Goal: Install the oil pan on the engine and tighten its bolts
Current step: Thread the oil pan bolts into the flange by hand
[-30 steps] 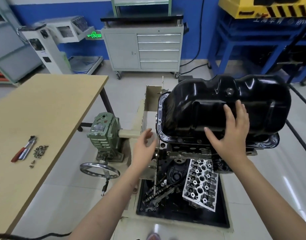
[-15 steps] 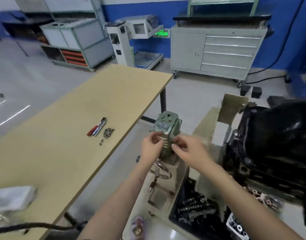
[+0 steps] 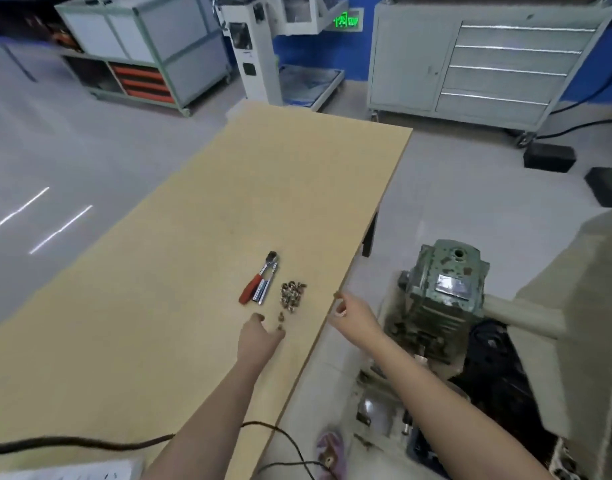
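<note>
Bright even indoor light, streaks of glare on the floor [image 3: 41, 220], soft blur, wide-angle bending at edges

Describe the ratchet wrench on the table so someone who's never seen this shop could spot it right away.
Find the long tan table in the middle of the floor. Near its right edge, just beyond the left hand, lies the ratchet wrench. It has a red handle and a chrome head, with a chrome socket alongside, left of the pile of small bolts.

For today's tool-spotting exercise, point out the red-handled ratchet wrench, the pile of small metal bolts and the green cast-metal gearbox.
Red-handled ratchet wrench [image 3: 251, 292]: head view, on its red grip.
Pile of small metal bolts [image 3: 291, 295]: head view, pile's middle.
Green cast-metal gearbox [image 3: 443, 289]: head view, its housing.
</note>
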{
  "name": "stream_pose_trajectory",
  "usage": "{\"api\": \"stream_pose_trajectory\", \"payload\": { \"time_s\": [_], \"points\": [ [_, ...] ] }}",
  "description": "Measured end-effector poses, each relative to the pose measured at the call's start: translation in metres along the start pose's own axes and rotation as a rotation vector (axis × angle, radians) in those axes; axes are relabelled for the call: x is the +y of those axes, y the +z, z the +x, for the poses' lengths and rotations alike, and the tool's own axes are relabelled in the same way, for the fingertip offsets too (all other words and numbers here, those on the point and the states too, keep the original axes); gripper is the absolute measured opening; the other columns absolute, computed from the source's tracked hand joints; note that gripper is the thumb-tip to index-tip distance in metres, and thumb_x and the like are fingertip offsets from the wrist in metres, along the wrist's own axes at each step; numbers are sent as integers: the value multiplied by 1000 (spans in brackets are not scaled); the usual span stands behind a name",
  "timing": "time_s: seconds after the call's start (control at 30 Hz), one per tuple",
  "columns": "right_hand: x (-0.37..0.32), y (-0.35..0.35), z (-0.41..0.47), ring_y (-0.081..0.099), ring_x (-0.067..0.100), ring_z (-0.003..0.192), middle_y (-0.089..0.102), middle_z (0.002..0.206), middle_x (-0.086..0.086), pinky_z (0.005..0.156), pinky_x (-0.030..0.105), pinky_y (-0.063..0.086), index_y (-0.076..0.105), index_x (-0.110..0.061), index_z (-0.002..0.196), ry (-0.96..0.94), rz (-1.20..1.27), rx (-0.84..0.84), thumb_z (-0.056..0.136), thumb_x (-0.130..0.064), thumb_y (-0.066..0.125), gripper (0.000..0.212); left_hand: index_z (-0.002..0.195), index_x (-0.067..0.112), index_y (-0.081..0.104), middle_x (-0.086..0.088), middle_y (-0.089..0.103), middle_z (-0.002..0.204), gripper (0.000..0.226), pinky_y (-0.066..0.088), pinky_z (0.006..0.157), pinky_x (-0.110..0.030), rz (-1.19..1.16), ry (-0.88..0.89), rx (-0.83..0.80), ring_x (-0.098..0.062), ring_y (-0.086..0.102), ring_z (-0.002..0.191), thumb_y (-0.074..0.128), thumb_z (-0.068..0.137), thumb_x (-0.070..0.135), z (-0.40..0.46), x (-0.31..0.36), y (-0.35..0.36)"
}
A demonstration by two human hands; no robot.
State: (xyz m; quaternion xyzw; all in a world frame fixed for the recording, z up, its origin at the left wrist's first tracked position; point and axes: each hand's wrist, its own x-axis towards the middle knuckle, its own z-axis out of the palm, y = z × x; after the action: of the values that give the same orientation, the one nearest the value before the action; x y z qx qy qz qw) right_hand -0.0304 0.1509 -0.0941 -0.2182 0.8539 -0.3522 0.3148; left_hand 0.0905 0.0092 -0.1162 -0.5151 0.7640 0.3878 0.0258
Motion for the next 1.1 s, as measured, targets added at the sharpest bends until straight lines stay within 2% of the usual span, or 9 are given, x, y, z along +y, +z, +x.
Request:
{"api": "stream_pose_trajectory", "payload": {
  "time_s": [0.1, 0.4, 0.63, 0.7, 0.77, 0.87, 0.93, 1.0, 1.1],
  "points": [
    [2, 25, 22, 52, 18, 80, 54, 89, 3, 65, 25, 40, 41, -11, 131, 55, -75, -59, 85, -18, 56, 49, 120, 3, 44, -16, 58, 109, 55, 39, 70, -28, 72, 18, -78, -29, 57, 95, 69, 75, 23, 12, -14, 16],
    [-3, 65, 48, 56, 26, 102, 59, 111, 7, 75, 28, 42, 42, -15, 127, 110, -243, -105, 85, -21, 51, 44, 113, 8, 40, -11, 49, 115, 36, 39, 68, -32, 143, 155, -61, -32, 57, 95, 55, 89, 30, 36, -10, 32],
    [-2, 74, 50, 56, 24, 99, 61, 107, 6, 74, 28, 42, 43, -16, 126, 116, -217, -92, 85, -20, 51, 42, 104, 7, 39, -12, 49, 113, 25, 32, 64, -33, 372, 222, -84, -35, 57, 93, 33, 99, 30, 45, -9, 31],
    [-1, 76, 50, 56, 25, 99, 61, 106, 6, 76, 29, 42, 45, -15, 125, 115, -200, -89, 85, -19, 51, 42, 96, 10, 38, -11, 50, 107, 19, 32, 64, -33, 358, 241, -93, -36, 56, 91, 32, 99, 27, 46, -10, 30],
    [-1, 76, 52, 56, 25, 99, 61, 105, 7, 76, 27, 41, 48, -14, 123, 121, -162, -70, 86, -19, 50, 37, 86, 10, 37, -8, 52, 88, 18, 35, 61, -34, 220, 213, -82, -33, 57, 78, 38, 97, 24, 47, -9, 27],
    [-9, 74, 54, 59, 21, 74, 61, 88, 6, 65, 26, 43, 58, -10, 99, 223, 201, 63, 89, -17, 47, 16, 77, 7, 44, -4, 48, 55, 22, 40, 47, -27, -343, -81, -65, -15, 50, 35, 48, 94, 21, 50, 1, 17],
    [-20, 75, 54, 52, 17, 54, 56, 70, 7, 52, 27, 43, 53, -10, 79, 343, 580, 164, 93, -16, 45, 17, 71, 5, 47, -4, 42, 50, 25, 42, 43, -24, -678, -218, -57, -9, 41, 27, 50, 93, 17, 50, 10, 8],
    [-35, 79, 52, 48, 17, 48, 54, 62, 8, 46, 25, 40, 51, -7, 75, 474, 943, 156, 97, -20, 41, 27, 73, 5, 50, -4, 45, 53, 22, 43, 41, -24, -727, -172, -52, -10, 43, 32, 53, 92, 16, 44, 21, 7],
    [-53, 83, 48, 53, 12, 48, 61, 53, 1, 48, 22, 40, 58, -9, 77, 636, 1395, -20, 98, -36, 38, 39, 81, 9, 54, -1, 58, 66, 14, 43, 52, -22, -451, 75, -60, -17, 55, 58, 57, 88, 20, 32, 38, 9]
  ]
}}
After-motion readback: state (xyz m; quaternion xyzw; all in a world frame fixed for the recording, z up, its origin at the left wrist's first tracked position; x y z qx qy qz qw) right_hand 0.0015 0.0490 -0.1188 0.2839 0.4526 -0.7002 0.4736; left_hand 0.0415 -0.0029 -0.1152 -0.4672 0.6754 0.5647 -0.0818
